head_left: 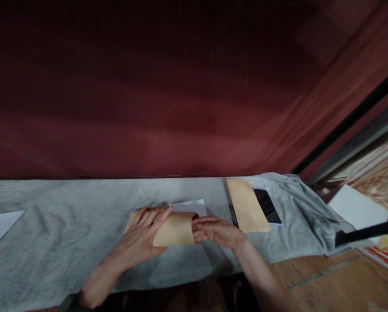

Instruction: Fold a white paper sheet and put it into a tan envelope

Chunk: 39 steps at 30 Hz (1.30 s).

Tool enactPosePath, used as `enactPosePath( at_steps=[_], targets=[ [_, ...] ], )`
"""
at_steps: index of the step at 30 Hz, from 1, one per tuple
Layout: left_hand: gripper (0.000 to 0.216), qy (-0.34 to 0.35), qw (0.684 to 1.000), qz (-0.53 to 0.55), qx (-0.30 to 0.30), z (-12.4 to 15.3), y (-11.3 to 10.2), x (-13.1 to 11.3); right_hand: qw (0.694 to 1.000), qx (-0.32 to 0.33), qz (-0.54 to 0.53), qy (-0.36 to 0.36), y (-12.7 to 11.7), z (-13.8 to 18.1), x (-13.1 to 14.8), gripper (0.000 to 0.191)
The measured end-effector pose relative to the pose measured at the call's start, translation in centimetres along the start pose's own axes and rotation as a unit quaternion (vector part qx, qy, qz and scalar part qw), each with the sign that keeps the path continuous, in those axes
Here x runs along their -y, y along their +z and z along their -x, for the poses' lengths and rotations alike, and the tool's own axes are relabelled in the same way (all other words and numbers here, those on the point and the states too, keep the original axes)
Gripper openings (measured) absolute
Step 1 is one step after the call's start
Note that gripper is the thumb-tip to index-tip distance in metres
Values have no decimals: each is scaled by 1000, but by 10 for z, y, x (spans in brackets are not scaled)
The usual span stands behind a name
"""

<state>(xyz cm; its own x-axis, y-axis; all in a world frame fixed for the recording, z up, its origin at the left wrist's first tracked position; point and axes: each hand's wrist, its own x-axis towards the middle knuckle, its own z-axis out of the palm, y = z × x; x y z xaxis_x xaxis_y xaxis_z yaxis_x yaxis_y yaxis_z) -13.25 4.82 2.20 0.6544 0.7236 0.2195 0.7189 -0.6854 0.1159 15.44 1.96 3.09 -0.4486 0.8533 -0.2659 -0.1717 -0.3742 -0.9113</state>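
The left hand (142, 236) clamps the envelope (175, 229), apparently bowing it open around the right hand (218, 232), whose grip I cannot tell.

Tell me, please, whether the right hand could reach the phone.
Probably yes: the phone lies largely uncovered, with only a low brown stack between it and the right hand, though that hand is busy at an envelope.

We see a dark, faintly greenish sleeve (69, 303) around the left forearm (101, 277), only its end showing. Our left hand (145, 234) and right hand (216, 231) are ungloved, and our right forearm (257, 271) is bare as far as we see.
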Motion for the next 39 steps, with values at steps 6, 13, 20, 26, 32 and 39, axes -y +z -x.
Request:
enactPosePath(
  at_steps=[6, 13, 20, 26, 32, 39],
  targets=[
    [108, -110, 993, -26, 42, 13, -5, 42, 887, -330, 322, -29, -32, -27, -9, 35],
    [111, -187, 977, -7, 104, 24, -6, 57, 710, -381, 591, 41, -4, -47, -35, 45],
    [111, -192, 976, 19, 100, 29, -6, 61, 804, -367, 467, -25, -32, -47, -29, 9],
    [115, -199, 974, 34, 99, 23, -5, 54, 865, -398, 275, -136, -58, -38, -13, 29],
    [118, -199, 977, 36, 74, 22, 4, 56, 927, -306, 114, -187, -37, -42, -24, 38],
    [114, -176, 984, -13, 29, 17, 4, 53, 937, -232, 240, -101, -50, -36, -26, 27]
  ],
)
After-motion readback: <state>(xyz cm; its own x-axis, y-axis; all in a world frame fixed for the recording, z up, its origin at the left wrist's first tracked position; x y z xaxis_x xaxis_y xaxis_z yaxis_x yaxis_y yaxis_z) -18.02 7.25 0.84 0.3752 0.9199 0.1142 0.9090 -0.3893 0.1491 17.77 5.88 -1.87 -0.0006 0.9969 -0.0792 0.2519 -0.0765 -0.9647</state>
